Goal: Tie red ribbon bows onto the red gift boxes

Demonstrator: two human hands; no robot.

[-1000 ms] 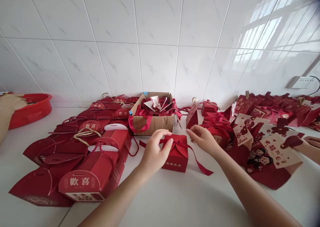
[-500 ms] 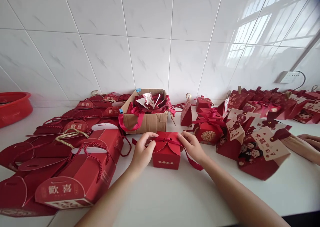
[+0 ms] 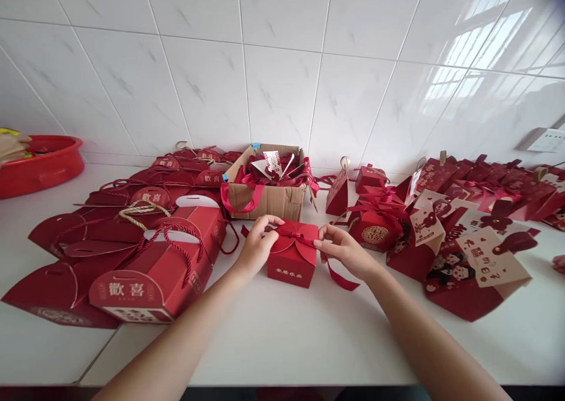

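Note:
A small red gift box (image 3: 291, 268) with gold characters on its front stands upright on the white counter, its petal-shaped top flaps folded over. A dark red ribbon (image 3: 343, 278) runs across the top, with one tail trailing onto the counter at the right. My left hand (image 3: 259, 247) is closed at the box's upper left edge, thumb and forefinger on the top flap. At the upper right edge, my right hand (image 3: 346, 249) pinches the ribbon between thumb and fingers.
Several red handled boxes (image 3: 136, 277) crowd the left. Behind stands a cardboard carton (image 3: 273, 204) of ribbons and tags. More red boxes (image 3: 375, 227) and tagged bags (image 3: 477, 277) fill the right. A red basin (image 3: 44, 168) sits far left; part of another person's hand (image 3: 559, 263) shows far right.
My view has swung left and the scene has shifted right. The gift box has turned slightly. My right fingers have moved from the top flap to the ribbon at its right edge.

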